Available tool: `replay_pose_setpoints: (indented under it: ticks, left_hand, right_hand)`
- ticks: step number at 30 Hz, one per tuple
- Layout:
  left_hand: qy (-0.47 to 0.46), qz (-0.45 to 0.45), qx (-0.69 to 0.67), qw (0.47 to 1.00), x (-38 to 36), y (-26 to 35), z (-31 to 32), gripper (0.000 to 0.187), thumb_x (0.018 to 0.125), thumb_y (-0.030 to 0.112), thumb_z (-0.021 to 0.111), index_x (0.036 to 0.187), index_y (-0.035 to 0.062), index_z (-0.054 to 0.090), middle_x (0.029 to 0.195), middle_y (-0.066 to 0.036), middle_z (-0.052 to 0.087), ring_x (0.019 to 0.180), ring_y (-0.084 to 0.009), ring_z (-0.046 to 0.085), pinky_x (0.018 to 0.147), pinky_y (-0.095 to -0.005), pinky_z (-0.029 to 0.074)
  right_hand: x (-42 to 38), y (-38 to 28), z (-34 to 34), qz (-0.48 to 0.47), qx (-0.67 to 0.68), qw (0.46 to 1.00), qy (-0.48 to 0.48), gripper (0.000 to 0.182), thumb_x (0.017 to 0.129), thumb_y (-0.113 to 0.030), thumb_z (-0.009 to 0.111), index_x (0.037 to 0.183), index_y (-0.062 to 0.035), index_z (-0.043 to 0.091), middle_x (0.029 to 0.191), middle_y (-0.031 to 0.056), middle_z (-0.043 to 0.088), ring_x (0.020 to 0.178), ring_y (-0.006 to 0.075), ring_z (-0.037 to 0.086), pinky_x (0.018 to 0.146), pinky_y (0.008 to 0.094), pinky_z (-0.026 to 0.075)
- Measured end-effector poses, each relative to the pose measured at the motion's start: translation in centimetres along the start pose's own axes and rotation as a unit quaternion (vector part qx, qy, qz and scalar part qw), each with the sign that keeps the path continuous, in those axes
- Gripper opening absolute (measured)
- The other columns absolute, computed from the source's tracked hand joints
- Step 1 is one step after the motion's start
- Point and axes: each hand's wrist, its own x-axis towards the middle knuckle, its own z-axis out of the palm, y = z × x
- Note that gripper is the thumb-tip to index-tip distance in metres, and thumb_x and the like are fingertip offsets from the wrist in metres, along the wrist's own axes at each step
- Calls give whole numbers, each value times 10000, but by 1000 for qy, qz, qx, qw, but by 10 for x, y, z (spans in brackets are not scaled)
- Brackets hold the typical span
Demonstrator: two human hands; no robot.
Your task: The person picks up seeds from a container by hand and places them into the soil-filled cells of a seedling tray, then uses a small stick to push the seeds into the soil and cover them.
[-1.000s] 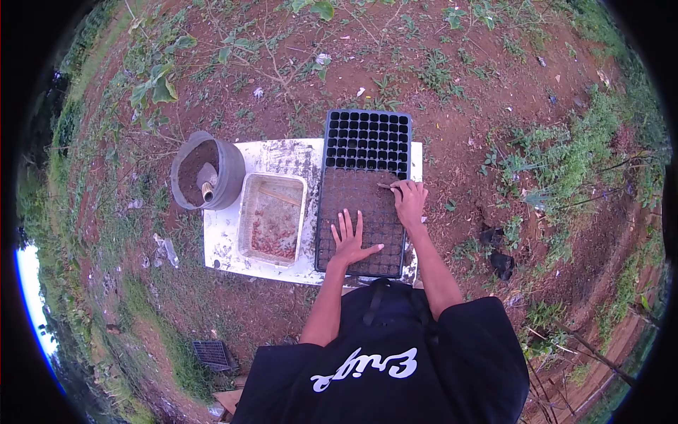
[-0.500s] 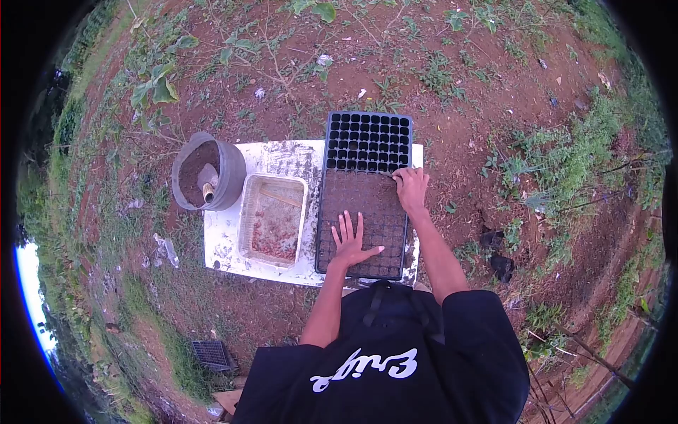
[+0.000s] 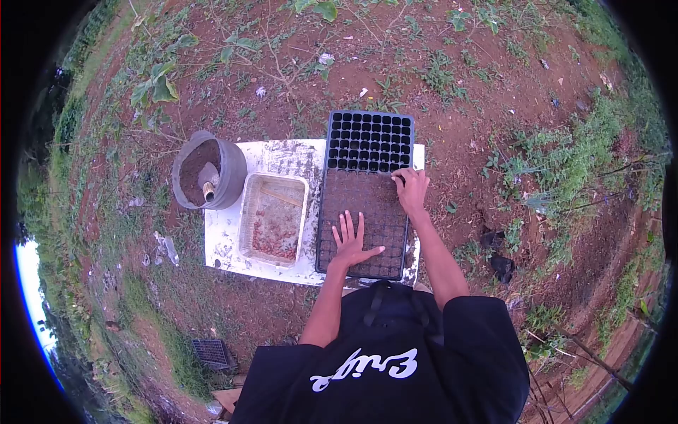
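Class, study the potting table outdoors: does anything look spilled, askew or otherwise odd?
Soil smears dirty the white board around the bucket and the tub. The seedling tray is half filled only: near cells hold soil under the left hand and right hand; far cells stand empty.

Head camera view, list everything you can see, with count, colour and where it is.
Seedling tray: one, black, near cells soil-filled, far cells empty, right side of board.
Board: one, white, soiled, on the ground.
Tub: one, pale, reddish matter inside, left of tray.
Bucket: one, grey, holds soil and a scoop, at the board's far left corner.
Small tray: one, dark, on ground near left.
Left hand: flat on filled cells.
Right hand: at tray's right edge, fingers on soil.
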Motion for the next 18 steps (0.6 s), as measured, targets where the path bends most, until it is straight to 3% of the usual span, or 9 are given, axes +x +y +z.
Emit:
replay_pose_setpoints:
  ticks: [16,18]
  left_hand:
    - [5,7,-4,1000,1,-2,2,1310,688,849,558,1547,118,-108,1553,-277,-231,1432,-399,-267,1102,-614,-157]
    - [8,8,-3,1000,1,-2,3,1312,686,848,560,1546,118,-110,1553,-276,-232,1431,-399,-268,1102,-614,-157]
  right_hand:
    - [-10,-1,0,-122,6,988,-97,59,813,-134,686,867,-151,703,898,-8,633,909,237,501,831,401,346]
    - [-3,-4,0,-105,16,991,-81,59,810,-136,690,866,-149,705,895,-8,635,907,237,501,830,402,346]
